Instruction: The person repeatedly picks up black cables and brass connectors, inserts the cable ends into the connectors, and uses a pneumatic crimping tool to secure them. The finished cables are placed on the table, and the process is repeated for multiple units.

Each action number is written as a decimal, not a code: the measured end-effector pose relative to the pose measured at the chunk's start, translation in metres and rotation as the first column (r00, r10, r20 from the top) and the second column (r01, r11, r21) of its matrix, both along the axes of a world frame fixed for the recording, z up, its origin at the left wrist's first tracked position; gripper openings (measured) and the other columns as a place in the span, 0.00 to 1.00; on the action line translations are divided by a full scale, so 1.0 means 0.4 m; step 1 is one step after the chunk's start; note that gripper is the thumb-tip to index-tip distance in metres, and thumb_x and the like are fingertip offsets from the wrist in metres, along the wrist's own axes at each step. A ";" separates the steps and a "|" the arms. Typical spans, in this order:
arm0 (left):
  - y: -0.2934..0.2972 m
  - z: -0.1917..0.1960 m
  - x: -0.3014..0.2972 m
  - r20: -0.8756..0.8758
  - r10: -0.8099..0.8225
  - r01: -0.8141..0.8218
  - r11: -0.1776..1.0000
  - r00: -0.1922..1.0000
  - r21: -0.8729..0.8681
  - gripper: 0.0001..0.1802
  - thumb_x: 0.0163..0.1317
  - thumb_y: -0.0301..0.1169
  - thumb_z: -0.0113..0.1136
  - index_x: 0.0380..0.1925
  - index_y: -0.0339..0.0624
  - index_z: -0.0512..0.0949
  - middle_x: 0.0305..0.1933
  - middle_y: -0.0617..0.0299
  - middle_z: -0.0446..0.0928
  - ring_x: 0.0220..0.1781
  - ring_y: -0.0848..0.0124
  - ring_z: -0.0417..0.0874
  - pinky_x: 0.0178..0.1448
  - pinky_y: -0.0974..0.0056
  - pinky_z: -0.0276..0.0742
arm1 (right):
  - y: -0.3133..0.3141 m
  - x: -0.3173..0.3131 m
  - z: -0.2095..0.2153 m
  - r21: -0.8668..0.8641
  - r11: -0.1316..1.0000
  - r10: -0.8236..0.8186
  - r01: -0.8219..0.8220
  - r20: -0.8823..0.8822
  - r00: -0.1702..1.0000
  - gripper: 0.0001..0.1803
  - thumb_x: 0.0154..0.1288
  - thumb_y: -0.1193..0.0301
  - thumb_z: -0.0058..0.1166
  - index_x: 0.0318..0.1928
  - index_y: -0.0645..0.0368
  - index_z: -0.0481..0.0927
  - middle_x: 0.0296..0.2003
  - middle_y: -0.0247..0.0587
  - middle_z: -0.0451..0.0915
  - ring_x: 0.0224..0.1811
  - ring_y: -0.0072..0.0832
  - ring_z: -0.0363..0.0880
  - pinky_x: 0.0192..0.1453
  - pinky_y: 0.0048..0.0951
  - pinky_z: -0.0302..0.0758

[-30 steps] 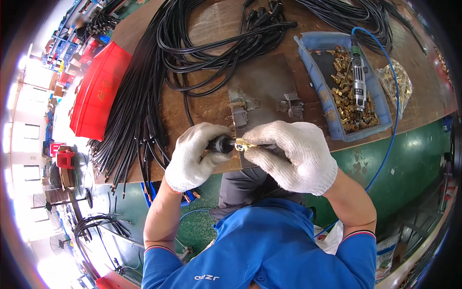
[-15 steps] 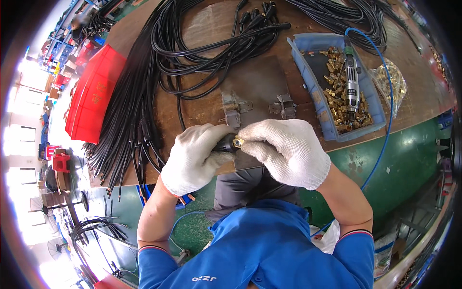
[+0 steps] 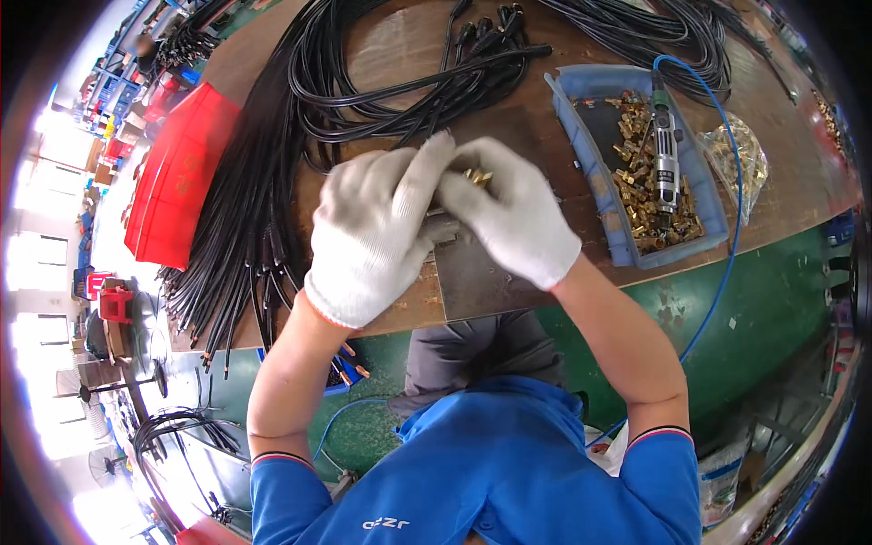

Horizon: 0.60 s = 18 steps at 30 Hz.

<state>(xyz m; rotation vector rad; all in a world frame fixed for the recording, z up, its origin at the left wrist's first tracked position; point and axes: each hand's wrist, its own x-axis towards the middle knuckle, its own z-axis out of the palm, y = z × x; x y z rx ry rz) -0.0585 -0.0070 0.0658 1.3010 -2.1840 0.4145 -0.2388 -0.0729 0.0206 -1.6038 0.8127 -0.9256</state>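
Both my hands wear white knit gloves and meet over the near part of the workbench, raised above a dark metal plate (image 3: pixel 486 282). My right hand (image 3: pixel 513 213) is closed, with a small brass fitting (image 3: pixel 479 177) showing between its thumb and fingers. Pressed up against it, my left hand (image 3: pixel 368 227) has its fingers curled inward. Whatever the left hand holds is hidden behind the glove. Just below the fingers, a grey metal block (image 3: pixel 442 227) on the plate is partly visible.
A blue bin (image 3: pixel 595 163) of brass fittings stands right, a pneumatic tool (image 3: pixel 666 159) with a blue hose (image 3: pixel 738 173) across it. Beside it lies a clear bag of fittings (image 3: pixel 734 159). Black cables (image 3: pixel 241 227) cover the left side, near a red bin (image 3: pixel 182 173).
Both hands have moved away from my body and up over the metal plate. The black connector seen in my left hand is now hidden; brass shows in my right fingers.
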 end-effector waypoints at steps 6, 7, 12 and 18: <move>0.043 -0.099 0.025 -0.736 0.263 0.078 0.916 0.624 0.394 0.23 0.78 0.44 0.64 0.54 0.31 0.85 0.50 0.56 0.86 0.49 0.67 0.87 0.53 0.58 0.83 | -0.076 0.037 -0.002 0.469 0.880 -0.105 -0.071 0.338 0.935 0.17 0.79 0.59 0.62 0.51 0.63 0.82 0.32 0.34 0.83 0.23 0.17 0.77 0.25 0.23 0.71; -0.001 -0.122 0.026 -0.839 0.274 0.159 0.909 0.470 0.386 0.27 0.83 0.47 0.56 0.63 0.32 0.80 0.52 0.54 0.85 0.53 0.65 0.86 0.62 0.58 0.79 | -0.081 0.052 -0.010 0.509 0.851 -0.099 -0.128 0.395 0.913 0.17 0.79 0.59 0.63 0.50 0.63 0.83 0.32 0.34 0.83 0.22 0.17 0.77 0.24 0.23 0.72; -0.210 -0.120 0.031 -0.918 0.112 0.488 0.868 -0.380 -0.096 0.26 0.89 0.50 0.44 0.62 0.38 0.76 0.35 0.65 0.74 0.43 0.66 0.76 0.67 0.53 0.75 | -0.116 0.123 -0.053 0.510 0.833 -0.039 -0.213 0.438 0.898 0.21 0.78 0.56 0.62 0.51 0.64 0.85 0.32 0.35 0.84 0.23 0.19 0.79 0.26 0.25 0.74; -0.332 -0.184 0.059 -0.948 0.301 0.646 0.745 -0.104 0.165 0.21 0.87 0.49 0.50 0.45 0.41 0.79 0.19 0.70 0.60 0.23 0.71 0.63 0.36 0.58 0.73 | -0.226 0.155 -0.113 0.400 0.907 -0.297 0.129 0.394 0.870 0.26 0.79 0.49 0.58 0.53 0.62 0.86 0.42 0.34 0.88 0.41 0.18 0.81 0.45 0.25 0.77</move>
